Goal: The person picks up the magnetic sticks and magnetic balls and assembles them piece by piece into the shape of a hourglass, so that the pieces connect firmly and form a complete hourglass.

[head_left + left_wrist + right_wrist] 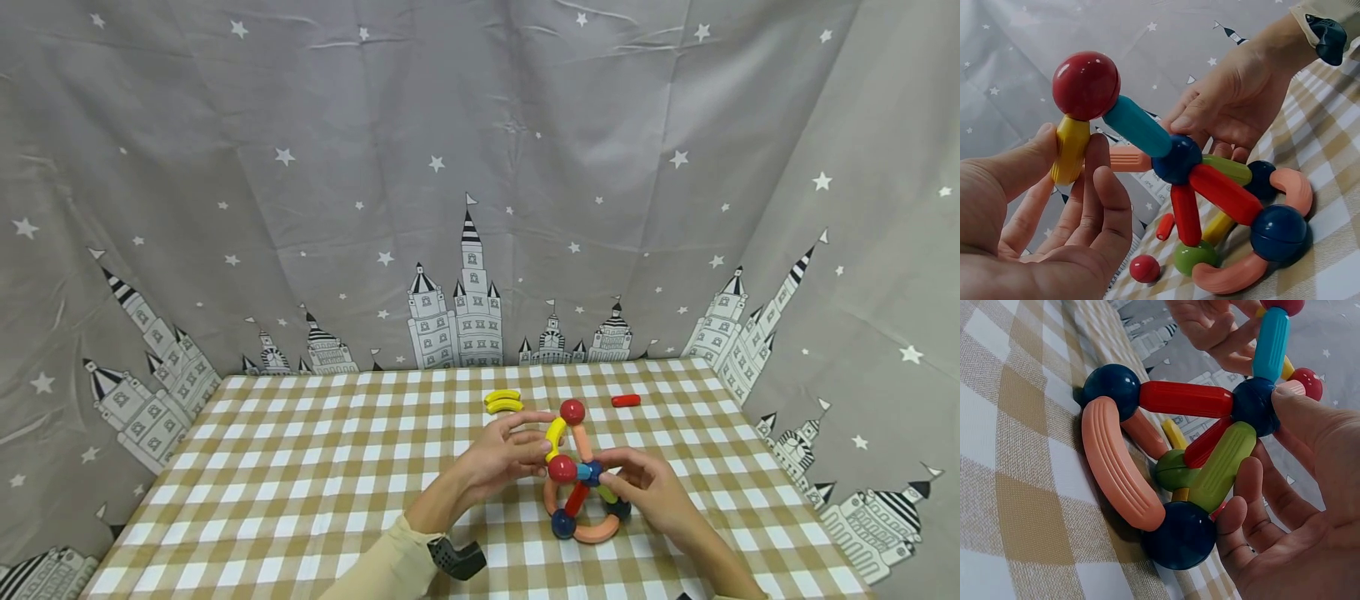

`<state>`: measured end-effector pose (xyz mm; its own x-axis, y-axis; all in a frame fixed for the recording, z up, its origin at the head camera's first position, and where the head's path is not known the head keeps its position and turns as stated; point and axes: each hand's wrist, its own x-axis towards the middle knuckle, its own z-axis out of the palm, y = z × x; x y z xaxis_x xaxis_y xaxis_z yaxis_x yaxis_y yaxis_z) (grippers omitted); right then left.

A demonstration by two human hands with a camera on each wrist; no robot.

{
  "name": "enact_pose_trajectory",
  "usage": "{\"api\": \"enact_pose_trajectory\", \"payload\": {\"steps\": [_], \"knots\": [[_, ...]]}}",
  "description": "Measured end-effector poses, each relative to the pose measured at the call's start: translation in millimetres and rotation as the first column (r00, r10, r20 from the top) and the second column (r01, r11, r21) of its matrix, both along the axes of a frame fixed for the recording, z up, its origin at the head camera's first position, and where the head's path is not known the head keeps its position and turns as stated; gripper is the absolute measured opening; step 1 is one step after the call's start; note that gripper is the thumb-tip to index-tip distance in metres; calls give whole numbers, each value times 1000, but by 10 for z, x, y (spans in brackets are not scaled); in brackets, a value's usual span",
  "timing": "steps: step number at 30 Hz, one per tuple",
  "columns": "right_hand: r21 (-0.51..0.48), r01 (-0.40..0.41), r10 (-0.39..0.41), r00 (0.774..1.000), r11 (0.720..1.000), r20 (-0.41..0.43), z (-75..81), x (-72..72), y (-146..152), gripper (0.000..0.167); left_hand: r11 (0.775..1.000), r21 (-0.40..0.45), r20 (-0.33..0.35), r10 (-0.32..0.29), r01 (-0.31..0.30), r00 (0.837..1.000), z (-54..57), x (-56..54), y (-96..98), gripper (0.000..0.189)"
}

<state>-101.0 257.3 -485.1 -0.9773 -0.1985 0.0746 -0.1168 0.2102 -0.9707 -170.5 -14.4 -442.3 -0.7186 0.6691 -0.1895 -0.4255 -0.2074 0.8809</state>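
A framework of ball-and-rod building pieces stands on the checked cloth, its base made of curved peach rods (1119, 462), dark blue balls (1279, 232) and a green ball (1195, 257). Red rods (1225, 194) and a light green rod (1222, 467) rise to an upper dark blue ball (1255, 406). My right hand (648, 492) holds that ball between thumb and fingers. From it a teal rod (1138, 125) runs to a red ball (1087, 85). My left hand (506, 454) pinches the curved yellow rod (1071, 150) at this red ball. A second red ball (572, 412) tops a peach rod (582, 443).
Two curved yellow rods (504, 401) lie side by side beyond my left hand. A short red rod (626, 401) lies farther right. Low in the left wrist view is another red ball (1145, 269). A grey castle-print curtain (337, 250) hangs behind the table.
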Motion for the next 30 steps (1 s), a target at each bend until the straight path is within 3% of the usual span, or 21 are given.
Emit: {"api": "enact_pose_trajectory", "payload": {"steps": [11, 16, 30], "knots": [[-3, -20, 20, 1000, 1000, -15, -26, -1, 26, 34, 998, 0, 10, 61, -61, 998, -48, 41, 10, 43], [-8, -58, 58, 998, 998, -28, -39, -11, 28, 37, 998, 7, 4, 63, -63, 998, -49, 62, -4, 45], [-2, -63, 63, 998, 998, -16, -20, 8, 24, 37, 997, 40, 18, 68, -69, 998, -62, 76, -9, 43]]}}
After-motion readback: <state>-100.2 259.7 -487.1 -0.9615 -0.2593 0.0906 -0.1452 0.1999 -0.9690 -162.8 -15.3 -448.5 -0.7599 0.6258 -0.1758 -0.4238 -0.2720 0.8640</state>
